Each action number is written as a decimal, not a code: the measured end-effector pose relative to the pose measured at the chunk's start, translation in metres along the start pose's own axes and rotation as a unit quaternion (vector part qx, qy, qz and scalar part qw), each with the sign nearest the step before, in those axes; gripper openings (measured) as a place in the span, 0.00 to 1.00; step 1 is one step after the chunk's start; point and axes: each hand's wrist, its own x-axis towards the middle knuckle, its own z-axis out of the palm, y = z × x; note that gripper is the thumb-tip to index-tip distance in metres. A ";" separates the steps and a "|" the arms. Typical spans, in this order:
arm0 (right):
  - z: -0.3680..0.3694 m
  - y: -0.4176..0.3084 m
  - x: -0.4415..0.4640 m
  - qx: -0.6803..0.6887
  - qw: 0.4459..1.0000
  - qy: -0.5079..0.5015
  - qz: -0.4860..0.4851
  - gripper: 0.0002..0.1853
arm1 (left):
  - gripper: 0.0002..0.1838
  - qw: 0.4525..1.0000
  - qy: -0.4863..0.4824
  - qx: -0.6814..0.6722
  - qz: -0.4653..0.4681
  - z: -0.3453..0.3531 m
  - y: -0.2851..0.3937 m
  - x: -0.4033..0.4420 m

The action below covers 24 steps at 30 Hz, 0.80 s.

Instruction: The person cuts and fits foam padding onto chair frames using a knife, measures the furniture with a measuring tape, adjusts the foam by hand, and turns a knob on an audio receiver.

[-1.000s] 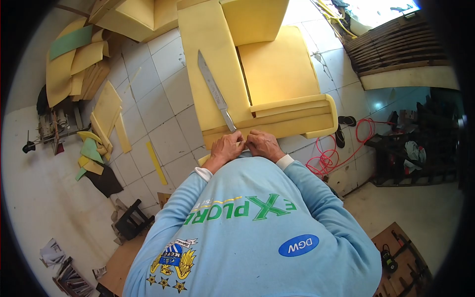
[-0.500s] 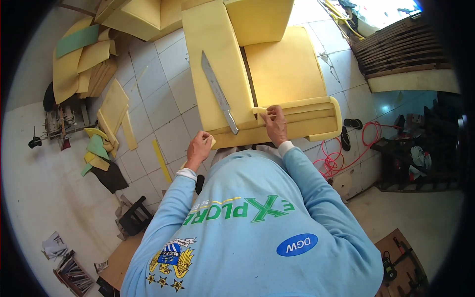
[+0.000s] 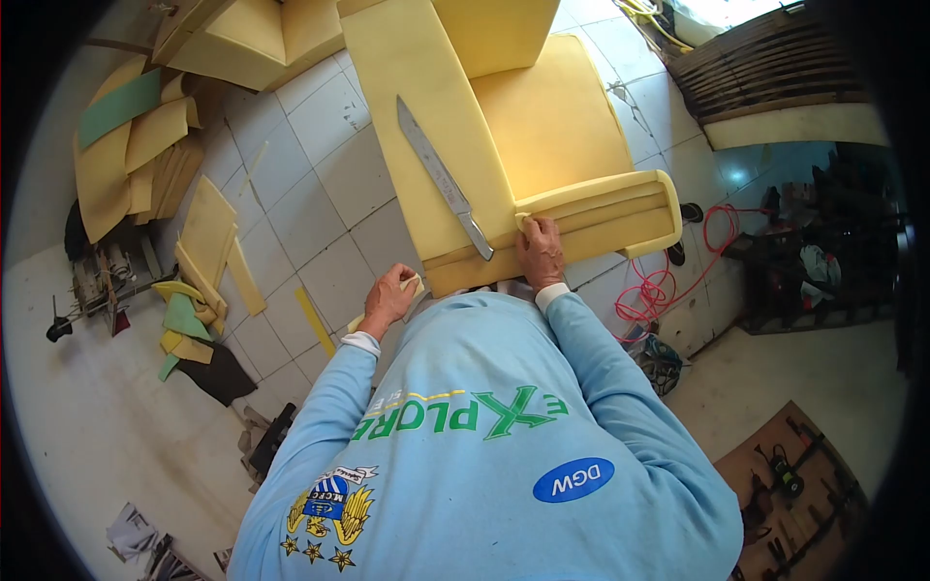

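My left hand (image 3: 389,295) is closed around a thin strip of yellow foam (image 3: 414,285), its end showing past the fingertips. This hand is just left of the foam-covered seat's (image 3: 412,58) near corner. My right hand (image 3: 541,256) rests at the seat's near edge, fingers bent and pinching a small foam flap (image 3: 523,219) at the inner corner of the padded panel (image 3: 610,215). Its fingertips are partly hidden. A long-bladed knife (image 3: 438,172) with a metal handle lies flat on the foam, between my hands and farther off.
Foam sheets (image 3: 155,136) and offcuts (image 3: 184,324) are stacked on the left of the tiled floor (image 3: 329,174). A red hose (image 3: 651,290) coils at right near sandals (image 3: 678,250). Another foam-covered seat (image 3: 247,44) stands behind. Tools lie on a brown board (image 3: 790,484).
My right hand has come down slightly, and the foam flap it pinches sits closer against the panel's corner. My left hand keeps its strip. The whole view has shifted and turned a little.
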 end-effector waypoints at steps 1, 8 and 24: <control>0.003 0.000 -0.001 -0.038 0.999 -0.009 -0.013 0.12 | 0.16 1.000 -0.005 0.003 0.005 -0.003 -0.005 0.002; 0.024 0.000 0.018 -0.206 0.975 -0.054 0.066 0.10 | 0.17 0.999 0.000 -0.007 0.039 -0.022 -0.015 0.018; -0.031 -0.007 0.059 -0.040 0.894 -0.396 0.204 0.22 | 0.16 0.999 -0.014 -0.024 -0.028 -0.001 -0.058 -0.014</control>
